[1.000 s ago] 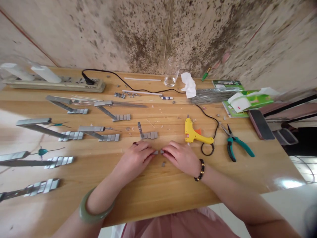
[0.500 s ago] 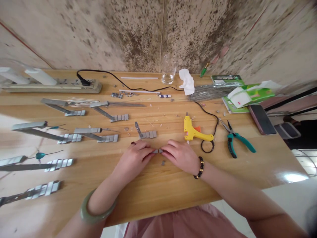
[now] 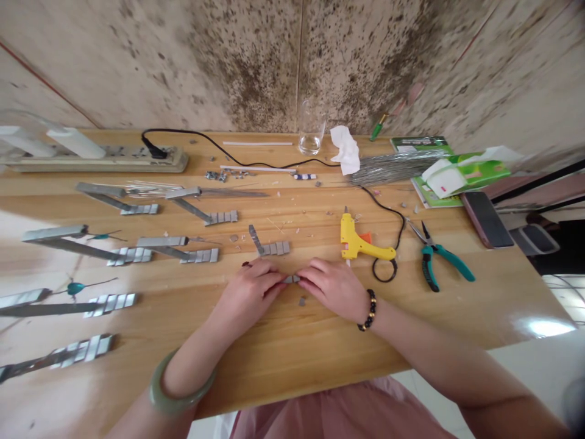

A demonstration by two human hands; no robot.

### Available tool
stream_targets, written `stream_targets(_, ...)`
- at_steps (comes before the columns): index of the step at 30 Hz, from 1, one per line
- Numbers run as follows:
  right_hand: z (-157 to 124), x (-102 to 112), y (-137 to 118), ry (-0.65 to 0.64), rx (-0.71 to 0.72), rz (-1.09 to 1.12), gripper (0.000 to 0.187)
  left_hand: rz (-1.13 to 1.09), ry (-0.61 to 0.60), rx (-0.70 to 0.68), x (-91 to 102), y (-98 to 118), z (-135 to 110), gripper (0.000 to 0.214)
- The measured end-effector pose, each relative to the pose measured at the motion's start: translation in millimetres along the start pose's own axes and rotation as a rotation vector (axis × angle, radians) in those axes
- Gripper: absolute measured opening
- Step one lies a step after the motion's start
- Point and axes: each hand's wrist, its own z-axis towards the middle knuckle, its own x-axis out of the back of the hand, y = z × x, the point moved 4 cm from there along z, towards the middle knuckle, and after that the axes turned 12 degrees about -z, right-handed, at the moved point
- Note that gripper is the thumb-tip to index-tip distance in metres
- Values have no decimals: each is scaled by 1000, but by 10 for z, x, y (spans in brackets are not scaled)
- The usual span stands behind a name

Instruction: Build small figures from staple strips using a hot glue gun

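Observation:
My left hand [image 3: 253, 292] pinches a small grey piece [image 3: 287, 280] between thumb and fingers, low over the wooden table. Facing it, my right hand [image 3: 333, 288] pinches another small grey piece [image 3: 296, 278]. The two pieces meet or nearly meet between my fingertips; whether they touch, I cannot tell. A loose grey square [image 3: 302, 301] lies just below my fingertips. Just beyond my left hand rests a grey segmented strip [image 3: 276, 248] with a short upright arm. A yellow glue gun [image 3: 361, 239] lies beyond my right hand.
Teal-handled pliers [image 3: 441, 259] and a phone [image 3: 487, 219] lie to the right. Several grey bent strip assemblies [image 3: 167, 249] stand on the left. At the back are a power strip [image 3: 173, 160], a glass [image 3: 311, 141], a wire bundle [image 3: 397, 167] and a tissue pack [image 3: 470, 174].
The two small grey pieces have come slightly closer together between my fingertips. Otherwise my hands and the things on the table look almost the same, with a slight shift of the view.

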Motion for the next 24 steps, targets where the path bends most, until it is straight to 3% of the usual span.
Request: stream_targets(24,8,13,-10,-9,3,-13,20,5,-1,-6,-5,14,1,16)
